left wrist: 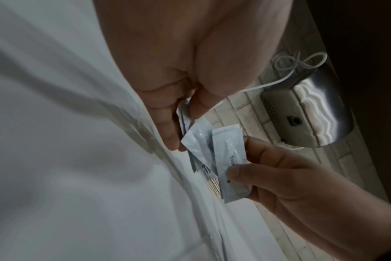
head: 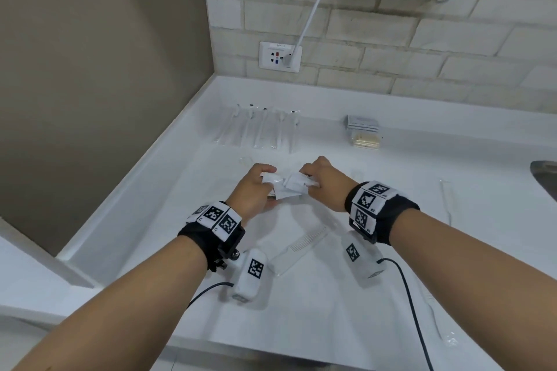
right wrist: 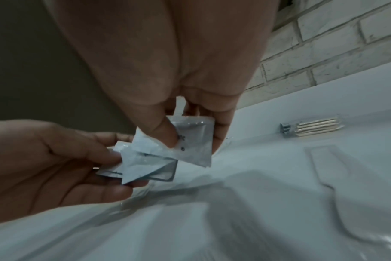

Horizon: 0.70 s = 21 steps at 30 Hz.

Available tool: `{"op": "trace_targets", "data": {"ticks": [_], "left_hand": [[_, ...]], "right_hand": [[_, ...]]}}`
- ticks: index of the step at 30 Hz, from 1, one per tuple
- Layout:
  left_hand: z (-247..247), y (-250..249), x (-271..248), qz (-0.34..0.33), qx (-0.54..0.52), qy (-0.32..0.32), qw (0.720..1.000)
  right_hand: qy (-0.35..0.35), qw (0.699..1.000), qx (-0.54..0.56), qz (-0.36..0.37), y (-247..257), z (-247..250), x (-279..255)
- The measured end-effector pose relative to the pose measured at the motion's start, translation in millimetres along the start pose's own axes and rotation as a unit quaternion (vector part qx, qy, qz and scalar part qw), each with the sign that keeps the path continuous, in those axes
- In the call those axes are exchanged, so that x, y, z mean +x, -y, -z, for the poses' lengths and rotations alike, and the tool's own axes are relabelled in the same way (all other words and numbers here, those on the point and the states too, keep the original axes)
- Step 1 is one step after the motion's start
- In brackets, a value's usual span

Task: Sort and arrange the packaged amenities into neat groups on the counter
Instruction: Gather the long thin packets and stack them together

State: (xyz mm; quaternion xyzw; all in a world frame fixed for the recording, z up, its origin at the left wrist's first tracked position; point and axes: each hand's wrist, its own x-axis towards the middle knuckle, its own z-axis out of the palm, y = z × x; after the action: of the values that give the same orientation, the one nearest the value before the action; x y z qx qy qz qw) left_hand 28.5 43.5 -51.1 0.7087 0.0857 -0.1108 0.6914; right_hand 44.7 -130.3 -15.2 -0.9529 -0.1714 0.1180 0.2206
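Note:
Both hands meet above the middle of the white counter (head: 150,214). My left hand (head: 256,190) grips a small stack of white sachets (head: 278,187) (right wrist: 145,169) between thumb and fingers. My right hand (head: 319,182) pinches one more white sachet (head: 298,182) (left wrist: 228,159) (right wrist: 190,141), thumb on top, overlapping the stack. A row of clear-wrapped toothbrushes (head: 259,129) lies at the back left. A stack of flat grey packets (head: 361,123) and a pack of cotton swabs (head: 366,140) (right wrist: 315,128) sit at the back right.
A wrapped comb (head: 301,247) lies on the counter below my hands. More clear-wrapped items lie at the right (head: 447,202) and near the front edge (head: 434,316). A sink rim (head: 545,178) shows at far right. A wall socket (head: 280,56) with a white cord sits behind.

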Motion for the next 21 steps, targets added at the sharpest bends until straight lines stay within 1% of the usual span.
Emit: {"op": "trace_targets", "data": {"ticks": [2, 6, 8, 10, 12, 13, 15, 17, 19, 21], "left_hand": [[-1.9, 0.1, -3.5, 0.011, -0.005, 0.019, 1.000], [-3.6, 1.1, -8.6, 0.035, -0.035, 0.030, 0.998], [-6.6, 1.6, -13.7, 0.046, -0.031, 0.061, 0.997], [-8.4, 5.6, -15.1, 0.036, 0.040, 0.077, 0.996], [-6.5, 11.3, -14.7, -0.003, 0.132, 0.071, 0.989], [-5.6, 12.4, -16.1, -0.021, 0.157, 0.066, 0.985], [-3.6, 14.9, -17.3, -0.048, 0.186, 0.060, 0.980], [-1.8, 14.6, -18.8, -0.074, 0.241, 0.066, 0.965], [1.1, 15.8, -19.4, -0.099, 0.308, 0.075, 0.943], [3.2, 17.4, -20.5, -0.115, 0.344, 0.091, 0.927]], "right_hand": [[-0.020, 0.999, 0.029, -0.004, -4.2, -3.6, -4.6], [-0.018, 0.996, 0.084, -0.018, -8.5, -16.9, -12.0], [-0.023, 0.996, 0.090, -0.011, -6.5, -23.7, -10.6], [-0.032, 0.995, 0.093, -0.004, -2.7, -29.3, -7.6], [-0.053, 0.994, 0.095, 0.004, 0.8, -33.9, -5.5], [-0.063, 0.994, 0.091, 0.011, 1.8, -35.8, -4.9], [-0.068, 0.995, 0.062, 0.025, 3.2, -39.1, -4.4], [-0.055, 0.998, 0.013, 0.032, 4.4, -39.7, -6.0], [-0.018, 0.997, -0.067, 0.029, 6.5, -38.2, -9.2], [0.041, 0.987, -0.153, 0.027, 7.9, -36.0, -12.7]]}}
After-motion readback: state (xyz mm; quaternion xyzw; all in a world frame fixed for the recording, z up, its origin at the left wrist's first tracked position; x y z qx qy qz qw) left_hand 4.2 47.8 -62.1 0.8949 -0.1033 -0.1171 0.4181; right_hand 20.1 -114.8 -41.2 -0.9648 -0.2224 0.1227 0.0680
